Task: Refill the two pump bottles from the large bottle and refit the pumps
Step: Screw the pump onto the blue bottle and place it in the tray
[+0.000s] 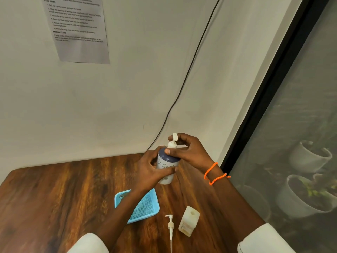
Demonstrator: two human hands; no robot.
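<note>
Gripping the pump bottle [166, 168] mid-frame above the table [63, 189], left hand [151, 170] wraps its body; right hand [189, 152] pinches the pump [173, 142]; second pump [170, 225] and open bottle [188, 220] lie lower centre

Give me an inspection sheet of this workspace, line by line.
Surface: wooden table, dark grain.
Job's things: patterned pump bottle held above the table, its pump seated in the neck; square bottle standing open; loose pump lying beside it; large bottle not seen.
Clutter: blue tray.
Grip: left hand holds the bottle body; right hand at the pump head.
Cables: black cable down the wall.
Surroundings: printed sheet on wall; potted plants behind glass.
</note>
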